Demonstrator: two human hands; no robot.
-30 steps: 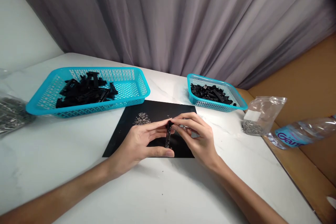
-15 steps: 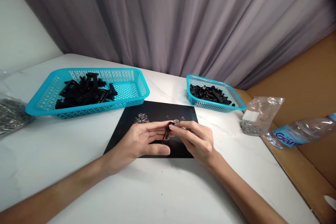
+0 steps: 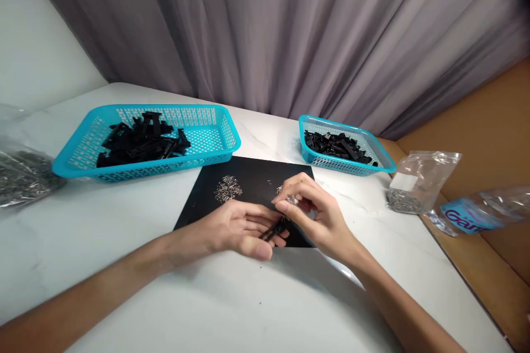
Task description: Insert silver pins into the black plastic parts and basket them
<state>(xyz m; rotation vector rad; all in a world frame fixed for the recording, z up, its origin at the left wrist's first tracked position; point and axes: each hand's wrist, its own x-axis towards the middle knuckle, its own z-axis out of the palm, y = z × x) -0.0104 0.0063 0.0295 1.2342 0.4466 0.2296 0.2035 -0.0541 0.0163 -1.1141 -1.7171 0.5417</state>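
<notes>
My left hand is closed loosely, palm up, around a slim black plastic part that lies across its fingers under the thumb. Just above the part's far end is my right hand, its thumb and index fingertips close together. Whatever sits between those tips is too small to make out. Behind the right fingers a small pile of shiny metal pieces is partly hidden. A larger pile of small metal pieces lies beyond my left hand. Both piles rest on a black mat.
A blue basket with black plastic parts stands back left, and a smaller blue basket with black parts back right. A clear bag of metal pieces and a plastic bottle are at right. Another filled bag sits far left.
The right fingers have come off the black part and risen slightly, curling near the small pile. My left hand has lowered and tilted with the part. The view has shifted a little.
</notes>
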